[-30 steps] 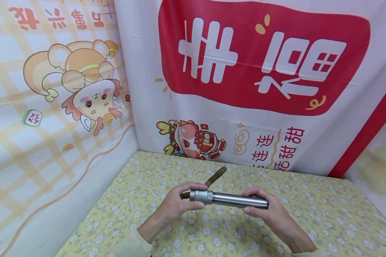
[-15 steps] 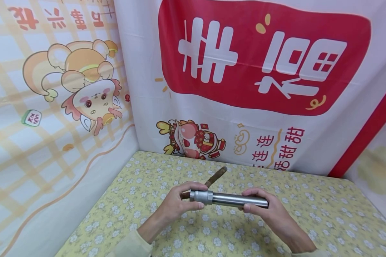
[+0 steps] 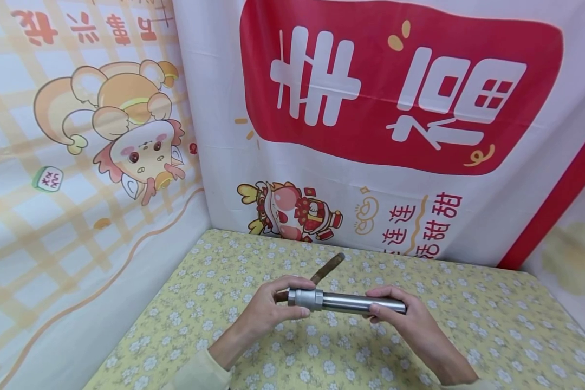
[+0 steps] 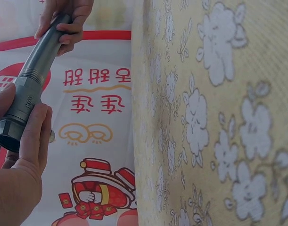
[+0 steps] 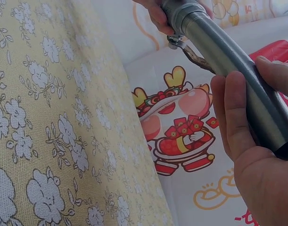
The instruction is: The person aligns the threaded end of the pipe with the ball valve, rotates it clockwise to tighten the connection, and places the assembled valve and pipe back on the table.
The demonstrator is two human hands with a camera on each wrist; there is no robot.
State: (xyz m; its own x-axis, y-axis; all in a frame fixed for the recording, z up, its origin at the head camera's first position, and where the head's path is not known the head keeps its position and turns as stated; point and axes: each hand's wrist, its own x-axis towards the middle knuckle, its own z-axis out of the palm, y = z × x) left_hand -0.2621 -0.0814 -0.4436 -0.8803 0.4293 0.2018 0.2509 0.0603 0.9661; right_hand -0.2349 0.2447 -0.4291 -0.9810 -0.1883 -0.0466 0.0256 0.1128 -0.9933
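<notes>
My left hand [image 3: 264,310] grips a metal ball valve [image 3: 306,299], thumb on the near side and fingers on the far side. A brown, worn lever handle [image 3: 329,269] slants up and away from the valve. Screwed into its right end is a smooth steel pipe [image 3: 346,304], held near its free end by my right hand [image 3: 411,315] between thumb and fingers. The left wrist view shows a few bare thread turns [image 4: 32,75] where pipe meets valve, and the valve's open left end [image 4: 9,134]. Pipe and valve are in line, nearly level, above the table.
A yellow floral cloth covers the table [image 3: 487,325] below both hands. White printed sheets hang as a back wall [image 3: 224,162] and a left wall [image 3: 10,238], close to the table's edges.
My right thumb has slid up onto the near face of the pipe, and the fingers behind it have shifted. The left hand and the valve stay in place.
</notes>
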